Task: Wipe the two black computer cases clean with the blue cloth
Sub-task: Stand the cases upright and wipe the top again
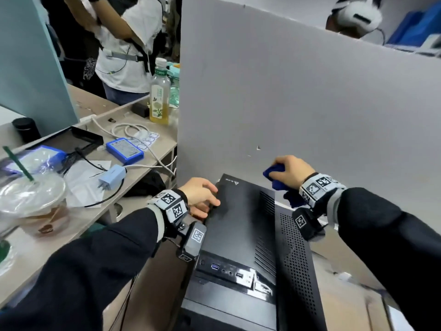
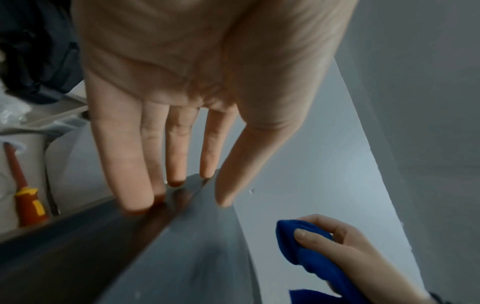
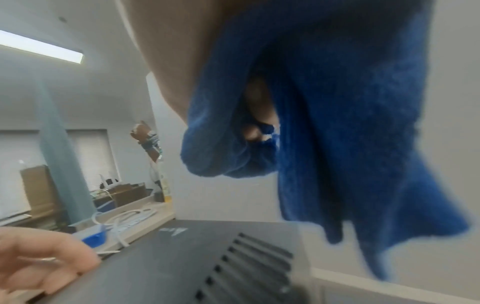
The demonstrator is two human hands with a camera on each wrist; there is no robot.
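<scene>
Blue cloth (image 1: 276, 178) bunched within right hand (image 1: 293, 168) fingers, above black case (image 1: 241, 225).

A tall grey partition (image 1: 298, 96) rises directly behind the black computer case (image 1: 241, 225), closing off its far end. The case's flat top is bare apart from the left hand (image 1: 200, 194), whose fingers (image 2: 135, 185) lie on its left edge. The right hand (image 1: 294, 170) with the bunched blue cloth (image 1: 274, 176) hangs in open air above the far right corner, clear of the top. To the left, the desk (image 1: 71, 225) stands close alongside, crowded with white cables (image 1: 128, 132), a blue box (image 1: 124, 150) and a plastic cup (image 1: 31, 199).
</scene>
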